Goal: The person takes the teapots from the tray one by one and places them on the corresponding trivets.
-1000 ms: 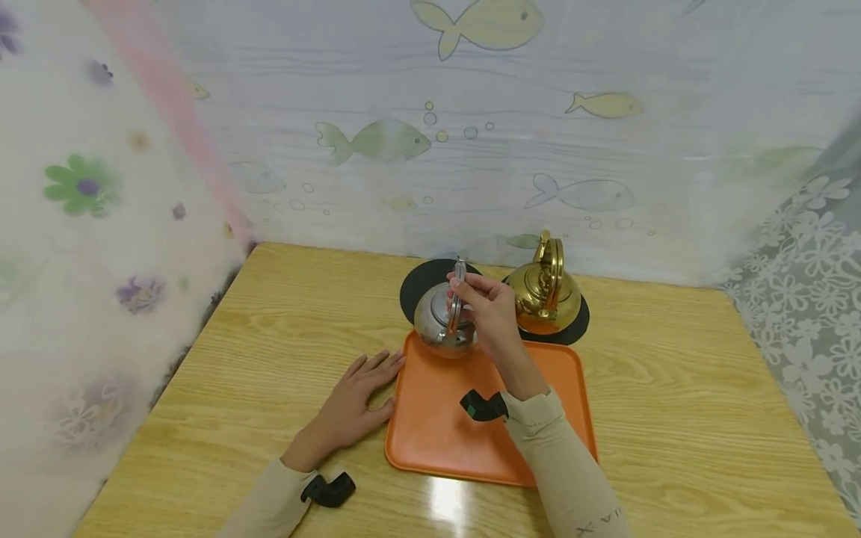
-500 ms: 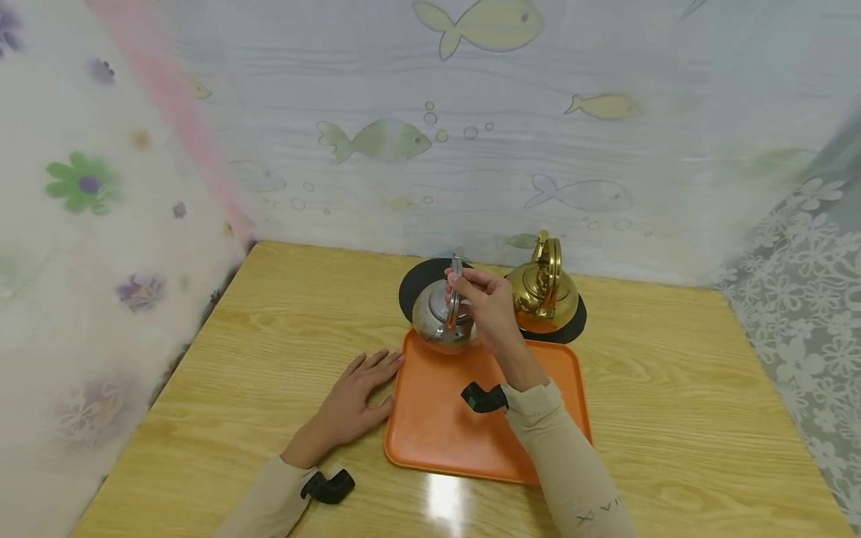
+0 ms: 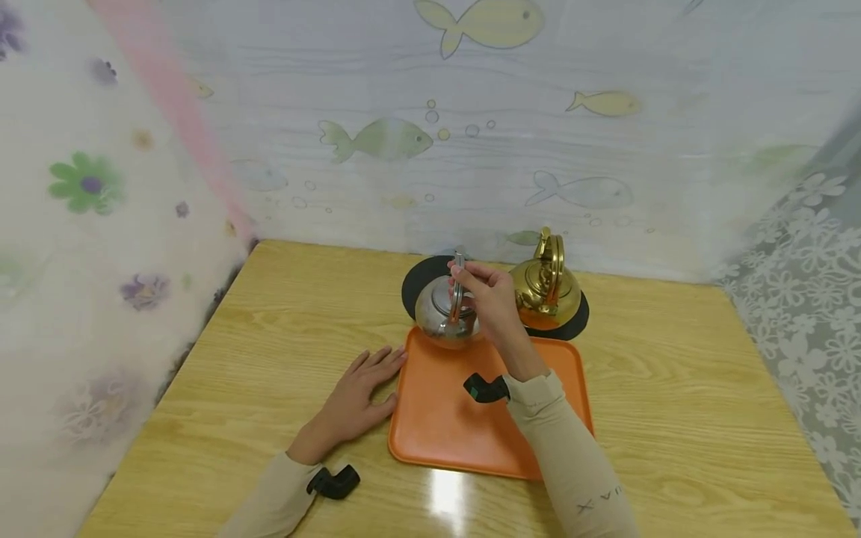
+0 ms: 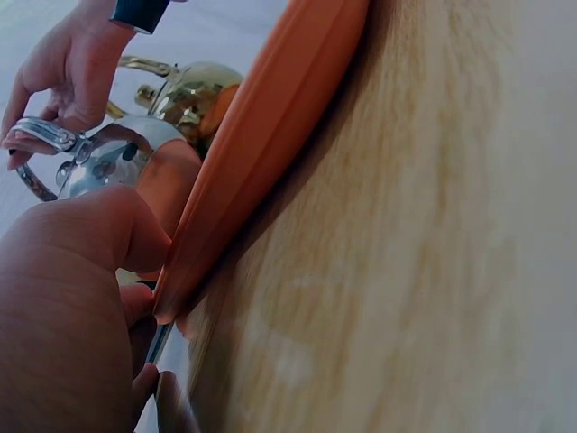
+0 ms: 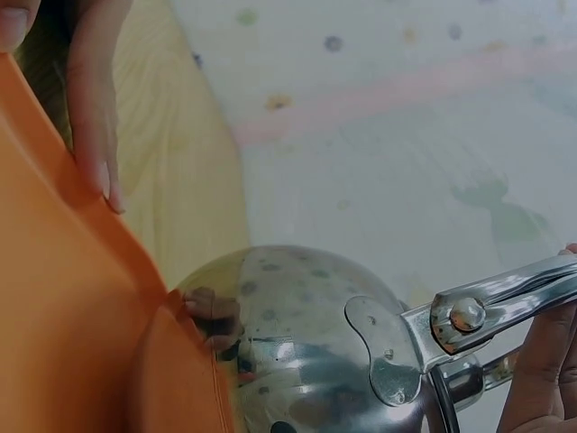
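Note:
In the head view, my right hand [image 3: 496,302] grips the raised handle of a silver kettle [image 3: 440,317] with thumb and fingers. The kettle stands upright at the far left corner of an orange tray [image 3: 457,418], overlapping its rim and a round black mat [image 3: 418,288] behind. Whether its base touches the tray or mat is unclear. My left hand [image 3: 356,400] lies palm down, fingers extended, beside the tray; in the left wrist view its fingertips touch the orange tray edge [image 4: 261,135]. The right wrist view shows the kettle's handle hinge [image 5: 464,314] close up.
A gold kettle [image 3: 546,295] stands on another black mat [image 3: 580,323], just right of my right hand. The wooden table [image 3: 686,373] ends at a fish-patterned back curtain [image 3: 377,202]. A flowered curtain [image 3: 101,299] borders the left side.
The silver kettle has shifted slightly away from me, toward the black mat, with my right hand still on its handle. My left hand stays in place by the tray.

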The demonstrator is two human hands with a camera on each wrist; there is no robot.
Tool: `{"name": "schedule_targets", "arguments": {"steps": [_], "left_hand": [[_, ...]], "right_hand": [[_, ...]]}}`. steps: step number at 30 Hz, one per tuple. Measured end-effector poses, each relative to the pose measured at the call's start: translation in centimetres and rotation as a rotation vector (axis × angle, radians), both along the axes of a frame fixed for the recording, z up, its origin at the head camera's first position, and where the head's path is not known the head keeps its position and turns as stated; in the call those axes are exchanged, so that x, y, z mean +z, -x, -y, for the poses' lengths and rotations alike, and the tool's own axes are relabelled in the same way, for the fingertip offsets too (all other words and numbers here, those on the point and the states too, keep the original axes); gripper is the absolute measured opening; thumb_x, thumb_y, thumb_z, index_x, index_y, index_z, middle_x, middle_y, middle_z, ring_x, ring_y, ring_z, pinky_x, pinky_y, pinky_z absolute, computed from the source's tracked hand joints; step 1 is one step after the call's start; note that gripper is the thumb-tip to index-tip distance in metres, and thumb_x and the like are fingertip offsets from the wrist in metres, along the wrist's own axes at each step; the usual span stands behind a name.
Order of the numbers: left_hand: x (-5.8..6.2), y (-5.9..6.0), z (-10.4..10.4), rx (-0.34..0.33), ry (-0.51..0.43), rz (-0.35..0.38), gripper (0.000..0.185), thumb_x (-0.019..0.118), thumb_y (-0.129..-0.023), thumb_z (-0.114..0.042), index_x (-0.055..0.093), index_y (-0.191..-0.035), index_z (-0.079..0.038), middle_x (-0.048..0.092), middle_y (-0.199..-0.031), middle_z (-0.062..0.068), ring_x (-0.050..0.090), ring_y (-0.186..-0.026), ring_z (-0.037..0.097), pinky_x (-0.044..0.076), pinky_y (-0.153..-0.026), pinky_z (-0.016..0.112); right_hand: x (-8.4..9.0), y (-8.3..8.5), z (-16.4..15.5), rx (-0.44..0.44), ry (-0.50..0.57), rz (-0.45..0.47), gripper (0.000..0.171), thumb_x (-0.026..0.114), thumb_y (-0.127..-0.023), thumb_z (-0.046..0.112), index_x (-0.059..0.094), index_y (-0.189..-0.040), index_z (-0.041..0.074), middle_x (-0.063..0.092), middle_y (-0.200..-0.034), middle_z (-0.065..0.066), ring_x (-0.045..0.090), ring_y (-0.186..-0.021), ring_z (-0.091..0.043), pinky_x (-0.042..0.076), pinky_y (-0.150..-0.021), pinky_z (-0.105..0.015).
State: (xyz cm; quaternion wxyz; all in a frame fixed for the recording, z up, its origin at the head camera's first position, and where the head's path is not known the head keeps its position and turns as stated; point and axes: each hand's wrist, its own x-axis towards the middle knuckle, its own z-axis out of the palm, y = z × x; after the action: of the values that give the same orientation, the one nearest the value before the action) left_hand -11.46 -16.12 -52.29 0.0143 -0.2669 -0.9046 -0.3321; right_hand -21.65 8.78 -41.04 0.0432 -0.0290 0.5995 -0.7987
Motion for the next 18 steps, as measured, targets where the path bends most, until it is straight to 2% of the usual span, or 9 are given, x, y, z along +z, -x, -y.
{"name": "schedule_targets", "arguments": {"steps": [5, 12, 18], "left_hand": [[-0.14, 0.14, -0.02, 0.000, -0.001, 0.003, 0.059, 0.064, -0.097, -0.026, 0.050, -0.152, -0.011, 0.046, -0.158, 0.001, 0.037, -0.150, 0.029, 0.020, -0.123, 0.059], [-0.09, 0.05, 0.01, -0.002, -0.012, -0.003, 0.060, 0.064, -0.096, -0.026, 0.050, -0.152, -0.012, 0.046, -0.158, 0.002, 0.037, -0.149, 0.030, 0.021, -0.122, 0.060], [-0.04, -0.08, 0.09, 0.001, -0.004, -0.015, 0.059, 0.063, -0.097, -0.027, 0.050, -0.152, -0.011, 0.046, -0.158, 0.001, 0.038, -0.149, 0.029, 0.022, -0.122, 0.060]], "right_hand": [[0.12, 0.26, 0.04, 0.005, -0.008, -0.001, 0.036, 0.064, -0.100, 0.010, 0.063, -0.126, -0.015, 0.075, -0.082, 0.004, 0.070, -0.074, -0.010, 0.060, -0.064, -0.025], [0.19, 0.18, 0.10, 0.013, 0.000, 0.009, 0.034, 0.062, -0.100, 0.006, 0.062, -0.128, -0.013, 0.077, -0.103, 0.005, 0.074, -0.086, -0.016, 0.062, -0.070, -0.027], [0.10, -0.06, 0.11, 0.013, -0.015, 0.014, 0.036, 0.062, -0.101, 0.007, 0.062, -0.131, -0.012, 0.076, -0.100, 0.007, 0.073, -0.086, -0.014, 0.062, -0.068, -0.026]]}}
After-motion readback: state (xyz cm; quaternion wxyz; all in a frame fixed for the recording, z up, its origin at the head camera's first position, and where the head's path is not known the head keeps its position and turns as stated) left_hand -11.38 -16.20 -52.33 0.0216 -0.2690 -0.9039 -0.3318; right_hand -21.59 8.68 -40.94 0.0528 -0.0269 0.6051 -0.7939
